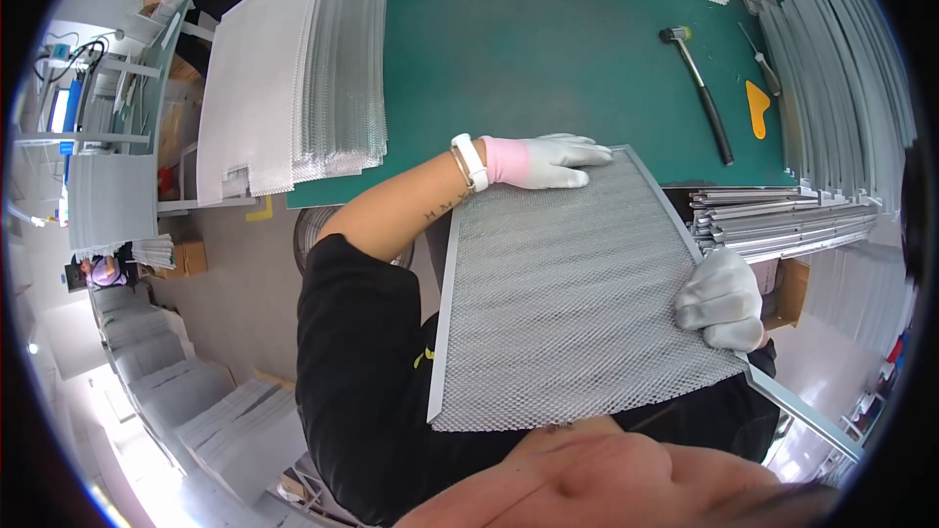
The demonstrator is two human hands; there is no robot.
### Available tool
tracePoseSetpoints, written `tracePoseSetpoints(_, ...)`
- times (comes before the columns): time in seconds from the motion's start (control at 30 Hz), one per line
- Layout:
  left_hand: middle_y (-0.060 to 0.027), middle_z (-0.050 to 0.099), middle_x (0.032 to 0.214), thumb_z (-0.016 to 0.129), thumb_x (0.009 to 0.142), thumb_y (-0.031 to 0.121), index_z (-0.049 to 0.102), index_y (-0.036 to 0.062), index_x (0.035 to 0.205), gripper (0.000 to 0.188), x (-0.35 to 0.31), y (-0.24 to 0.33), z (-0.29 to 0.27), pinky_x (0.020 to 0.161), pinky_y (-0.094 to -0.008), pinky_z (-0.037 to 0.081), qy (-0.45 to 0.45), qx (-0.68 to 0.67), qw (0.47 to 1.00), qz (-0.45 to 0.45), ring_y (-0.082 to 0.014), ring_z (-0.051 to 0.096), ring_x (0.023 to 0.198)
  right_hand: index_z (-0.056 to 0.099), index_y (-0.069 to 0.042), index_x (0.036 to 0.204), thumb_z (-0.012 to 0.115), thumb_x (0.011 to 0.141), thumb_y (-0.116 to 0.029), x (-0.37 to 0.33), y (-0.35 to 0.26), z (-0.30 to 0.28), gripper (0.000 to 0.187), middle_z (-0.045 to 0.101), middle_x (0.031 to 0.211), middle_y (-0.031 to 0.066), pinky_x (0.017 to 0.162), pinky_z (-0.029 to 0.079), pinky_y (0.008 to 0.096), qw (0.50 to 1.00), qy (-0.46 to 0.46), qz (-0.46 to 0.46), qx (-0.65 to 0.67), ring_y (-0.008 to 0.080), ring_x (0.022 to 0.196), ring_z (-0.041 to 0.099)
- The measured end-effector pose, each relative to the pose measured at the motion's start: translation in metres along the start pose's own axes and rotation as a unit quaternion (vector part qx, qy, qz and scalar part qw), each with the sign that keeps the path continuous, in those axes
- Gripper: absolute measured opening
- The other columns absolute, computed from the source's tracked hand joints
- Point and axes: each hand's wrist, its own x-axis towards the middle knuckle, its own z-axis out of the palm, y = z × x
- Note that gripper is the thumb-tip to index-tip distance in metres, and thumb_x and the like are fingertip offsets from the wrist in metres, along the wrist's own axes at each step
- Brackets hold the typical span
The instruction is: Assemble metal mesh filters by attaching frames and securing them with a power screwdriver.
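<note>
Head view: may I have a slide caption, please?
Gloved left hand at the far edge of a mesh panel, gloved right hand closed on the side strip, green table beyond.

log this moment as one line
left hand: open on far edge of mesh panel | right hand: curled over edge strip | mallet: on green table

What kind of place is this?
Probably a workshop or small factory: there are stacked mesh sheets, a hammer lying on a green worktable, and a pile of metal strips beside it.
</note>
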Motion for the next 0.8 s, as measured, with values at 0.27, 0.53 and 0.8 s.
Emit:
tracePoseSetpoints(0.27,-0.0195,0.064,0.128,0.043,0.102,0.033,0.057,-0.0032,0.132,0.049,-0.030,0.048,-0.036,0.106,-0.0410,0.044,0.026,0.053,0.988,-0.145,-0.0290,0.058,0.124,0.038,-0.007,0.069,0.055,0.072,-0.017,0.005,0.005,-0.012,0.019,0.063,0.076,0.0148,0.043,0.045,0.0266,0.999,-0.015,-0.016,-0.036,0.0175,0.056,0.061)
tracePoseSetpoints(0.53,-0.0213,0.069,0.089,0.066,0.095,0.031,0.066,-0.0025,0.094,0.034,-0.107,0.161,-0.060,0.066,-0.0414,0.054,0.565,-0.064,0.786,0.240,-0.0334,0.067,0.076,0.057,0.001,0.103,0.063,0.099,-0.030,0.055,0.065,-0.046,0.031,0.064,0.096,0.0148,0.075,0.052,0.0366,0.926,0.268,0.212,-0.161,0.0237,0.087,0.062)
tracePoseSetpoints(0.8,-0.0091,0.067,0.070,0.076,0.083,0.011,0.069,0.0013,0.086,0.012,-0.074,0.161,-0.057,0.059,-0.0331,0.049,0.637,0.071,0.737,0.214,-0.0233,0.063,0.063,0.059,-0.004,0.105,0.063,0.098,-0.038,0.040,0.081,-0.050,0.036,0.062,0.086,0.0123,0.058,0.045,0.0335,0.957,0.261,0.119,-0.054,0.0238,0.075,0.060)
